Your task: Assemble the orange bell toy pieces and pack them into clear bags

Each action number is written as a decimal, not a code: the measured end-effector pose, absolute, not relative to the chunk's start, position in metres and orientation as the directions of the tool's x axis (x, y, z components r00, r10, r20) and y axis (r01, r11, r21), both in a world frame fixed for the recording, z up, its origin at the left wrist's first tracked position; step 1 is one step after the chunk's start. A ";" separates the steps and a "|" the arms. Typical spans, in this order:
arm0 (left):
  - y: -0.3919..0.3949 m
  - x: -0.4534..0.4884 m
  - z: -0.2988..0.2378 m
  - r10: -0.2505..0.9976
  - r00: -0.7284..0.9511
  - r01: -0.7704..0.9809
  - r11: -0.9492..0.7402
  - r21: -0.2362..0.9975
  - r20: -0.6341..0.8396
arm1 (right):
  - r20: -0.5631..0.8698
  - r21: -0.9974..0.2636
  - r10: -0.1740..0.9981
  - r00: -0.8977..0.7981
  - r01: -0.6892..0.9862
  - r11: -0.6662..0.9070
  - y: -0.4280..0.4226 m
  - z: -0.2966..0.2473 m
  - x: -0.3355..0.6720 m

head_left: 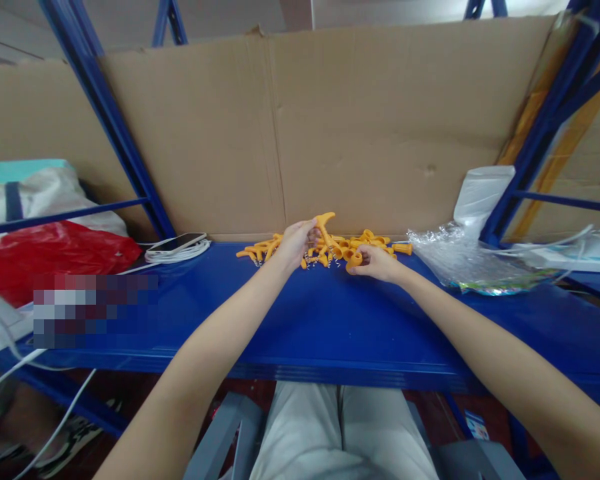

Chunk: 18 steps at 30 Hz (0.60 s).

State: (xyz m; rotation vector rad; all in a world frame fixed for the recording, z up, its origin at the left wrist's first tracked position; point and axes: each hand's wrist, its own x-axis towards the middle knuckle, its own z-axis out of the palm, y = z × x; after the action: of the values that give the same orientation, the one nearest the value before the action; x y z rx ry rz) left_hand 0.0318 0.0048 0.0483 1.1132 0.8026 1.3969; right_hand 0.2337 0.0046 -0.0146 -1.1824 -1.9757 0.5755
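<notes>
My left hand [296, 245] is closed on an orange corkscrew [326, 227], its handle up and its metal spiral pointing down. My right hand [379, 264] pinches an orange hollow sleeve [353, 263] low over the blue shelf, a short way right of the corkscrew. The two parts are apart. Several more orange corkscrew handles [258, 251] with bare spirals lie behind and left of my left hand. Past my right hand is a heap of orange sleeves [375, 237]. My fingers partly hide the held pieces and the heap.
The blue shelf [300, 333] backs onto a cardboard panel [360, 127]. Left are a phone [185, 241] on a coiled white cable [177, 253] and a red bag [60, 257]. Clear plastic wrap [460, 257] lies right, beside a blue post [540, 140].
</notes>
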 end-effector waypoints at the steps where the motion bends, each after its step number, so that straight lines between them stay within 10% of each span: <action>1: 0.005 0.035 0.053 0.979 0.069 -0.347 -0.159 0.924 0.194 | 0.376 -0.697 0.874 -0.307 0.528 0.486 0.005 -0.015 0.233; 18: 0.004 0.043 0.050 0.966 -0.012 -0.378 -0.245 0.893 0.259 | 0.250 -0.784 0.866 -0.434 0.434 0.444 -0.012 -0.008 0.220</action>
State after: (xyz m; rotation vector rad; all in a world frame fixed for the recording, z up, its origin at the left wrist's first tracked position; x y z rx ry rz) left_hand 0.0429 0.0044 0.0503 1.1114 0.7556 1.5231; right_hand 0.2201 -0.0123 -0.0077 -1.0853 -2.0429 0.8476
